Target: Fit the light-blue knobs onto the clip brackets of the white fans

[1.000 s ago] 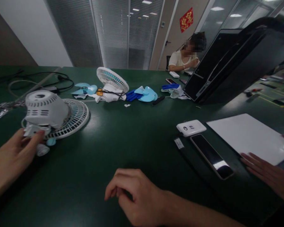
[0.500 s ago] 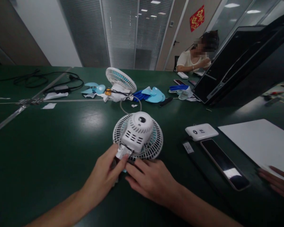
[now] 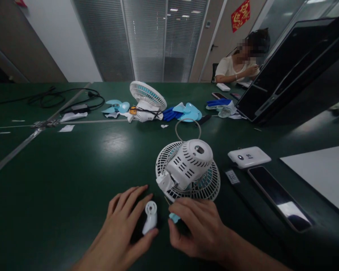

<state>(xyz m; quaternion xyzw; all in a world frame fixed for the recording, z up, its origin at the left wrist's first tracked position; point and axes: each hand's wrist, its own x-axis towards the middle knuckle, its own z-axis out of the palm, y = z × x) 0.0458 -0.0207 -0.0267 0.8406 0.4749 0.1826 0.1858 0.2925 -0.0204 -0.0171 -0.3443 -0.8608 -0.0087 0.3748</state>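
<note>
A small white fan [image 3: 190, 165] lies face down on its round grille, its motor housing up and its clip joint towards me. Just left of it, a white elbow-shaped plastic part [image 3: 150, 218] stands between my hands. My left hand [image 3: 127, 218] is open around this part, fingers spread on the left and thumb by its lower end; whether it touches is unclear. My right hand [image 3: 197, 226] is closed on a light-blue knob [image 3: 174, 217] just in front of the grille. A thin shaft shows beside the knob; the rest is hidden by my fingers.
Behind stand another white fan [image 3: 147, 101], light-blue blades [image 3: 189, 111] and blue-white gloves [image 3: 222, 107]. On the right lie a white device [image 3: 249, 157], a phone [image 3: 279, 197] and a white sheet [image 3: 322, 173]. A large black case [image 3: 293, 75] and a seated person [image 3: 237, 69] are farther back.
Both hands have come off the fan's joint and moved apart. The white elbow part now shows by my left hand, the light-blue knob in my right. The fan sits turned, farther right in view.
</note>
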